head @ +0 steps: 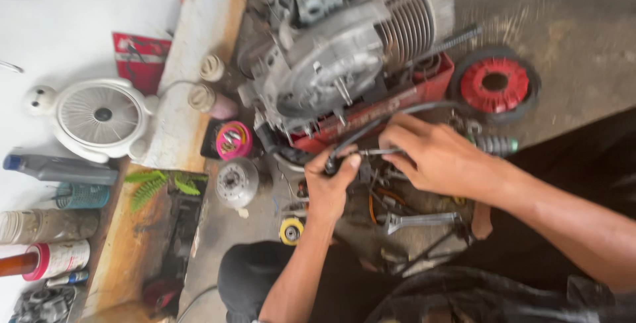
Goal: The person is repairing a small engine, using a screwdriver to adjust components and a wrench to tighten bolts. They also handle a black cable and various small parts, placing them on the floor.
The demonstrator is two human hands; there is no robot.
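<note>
Two hands: left hand (329,187) clenched on the black rubber cable (371,126); right hand (434,157) pinching a thin metal rod (377,153).
Engine: grey finned metal engine (344,51) at 12 o'clock, cable loose.
Left: silver open-ended spanner (421,219) unused at 6 o'clock.

Engine (344,51) & tool clutter (411,220) round hands.

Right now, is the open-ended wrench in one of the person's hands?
No. The wrench lies on the floor below the right hand; both hands grip a black cable.

My left hand (329,187) pinching black cable (371,127) end, right hand (434,157) gripping thin metal rod (377,153) beside it. Grey engine (338,58) just above hands, red wheel (495,84) above right hand, wrench (421,219) below.
</note>
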